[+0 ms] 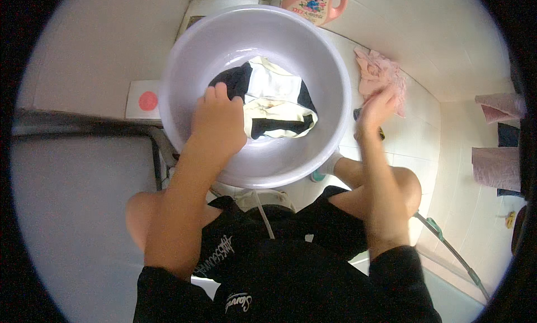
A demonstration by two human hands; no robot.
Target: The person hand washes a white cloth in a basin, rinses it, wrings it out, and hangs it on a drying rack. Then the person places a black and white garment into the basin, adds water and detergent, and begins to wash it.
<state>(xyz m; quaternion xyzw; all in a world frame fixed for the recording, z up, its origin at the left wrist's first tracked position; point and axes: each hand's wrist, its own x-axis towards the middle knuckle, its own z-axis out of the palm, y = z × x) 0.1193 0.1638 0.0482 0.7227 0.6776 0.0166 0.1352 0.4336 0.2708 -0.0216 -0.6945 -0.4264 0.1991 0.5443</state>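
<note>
A black and white garment (275, 86) lies bunched at the bottom of a large pale lilac plastic basin (268, 172). Its folded opening, edged in cream, faces me, and a small brownish mark shows on the cream part. My left hand (220, 121) reaches over the basin's left side, fingers curled on the garment's black left edge. Outside the basin to the right, my right hand (375, 111) is blurred, fingers stretched towards a crumpled pink cloth (379, 71) on the tiles. Whether it touches the cloth is unclear. A dark object with a yellow part (381, 133) is mostly hidden behind this hand.
A pink detergent jug (312, 4) stands beyond the basin by the wall. Left of the basin is a white box with a red dot (147, 100). A pole with a green clip (436, 230) leans at the lower right. Pinkish cloths (497, 168) hang at the right.
</note>
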